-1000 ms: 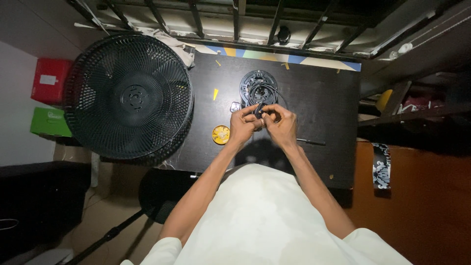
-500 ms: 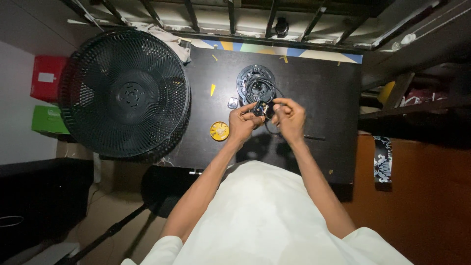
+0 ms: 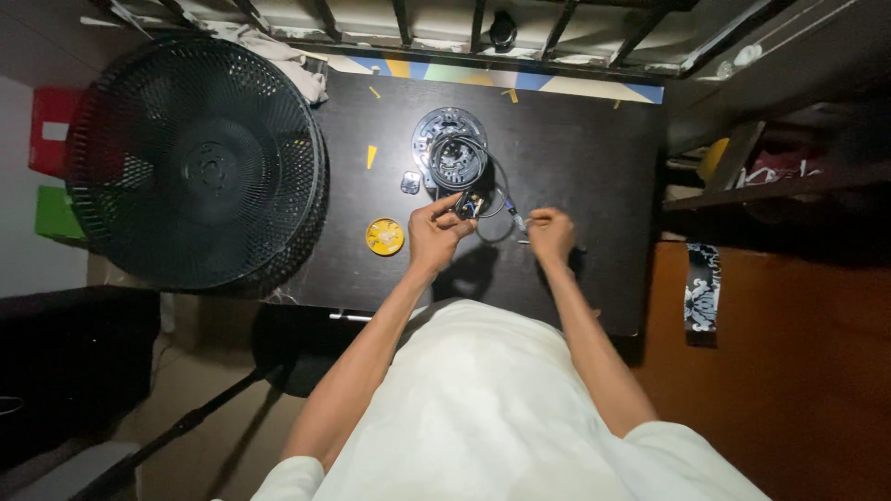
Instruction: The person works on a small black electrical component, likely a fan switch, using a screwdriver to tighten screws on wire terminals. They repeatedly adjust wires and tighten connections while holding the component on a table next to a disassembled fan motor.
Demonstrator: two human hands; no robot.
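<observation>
On the dark table (image 3: pixel 594 139) lies a round black fan part (image 3: pixel 450 148) with a coiled black cable on it. My left hand (image 3: pixel 434 232) pinches a small black piece with coloured wires (image 3: pixel 473 204) just below that part. My right hand (image 3: pixel 551 233) sits to the right, fingers closed around a thin tool (image 3: pixel 520 224) whose tip points toward the wires. The two hands are a short way apart.
A large black fan grille (image 3: pixel 200 167) overhangs the table's left end. A yellow round lid (image 3: pixel 384 237) and a small grey piece (image 3: pixel 410 182) lie left of my hands. Shelving (image 3: pixel 770 176) stands on the right, and metal bars (image 3: pixel 483 28) run behind the table.
My hands, held together over the wires a second ago, have separated; the right hand has drawn away to the right with the tool. The view has shifted slightly.
</observation>
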